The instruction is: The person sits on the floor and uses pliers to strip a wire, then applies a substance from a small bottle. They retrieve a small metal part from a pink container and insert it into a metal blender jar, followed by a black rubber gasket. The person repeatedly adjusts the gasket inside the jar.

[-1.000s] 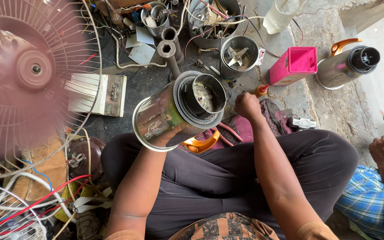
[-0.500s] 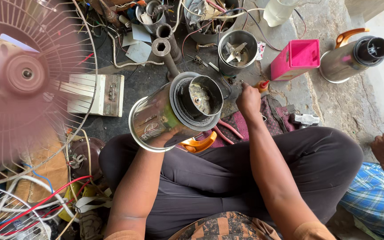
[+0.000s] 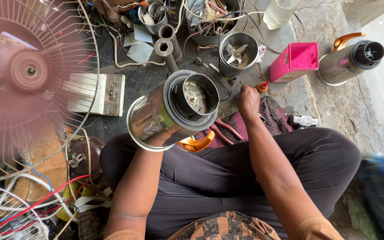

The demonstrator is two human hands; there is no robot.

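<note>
Head view: the left hand [image 3: 161, 138] grips a steel jar [image 3: 174, 109]; at three o'clock, the right hand [image 3: 248, 100] rests, fingers curled shut, on a cloth [image 3: 245, 122].

A single head-worn view looks steeply down from close above the sitter's lap, facing the cluttered floor beyond the knees; its left edge, near the fan guard [image 3: 32, 75], seems blurred.

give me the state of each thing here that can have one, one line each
steel mixer jar: held tilted in the left hand, base up
smaller blade jar: upright on the floor, open, blades showing
pink box: upright, open on top
steel flask: lying on its side
table fan: lying face up, not spinning
right hand: closed, reaching down to the floor
</note>
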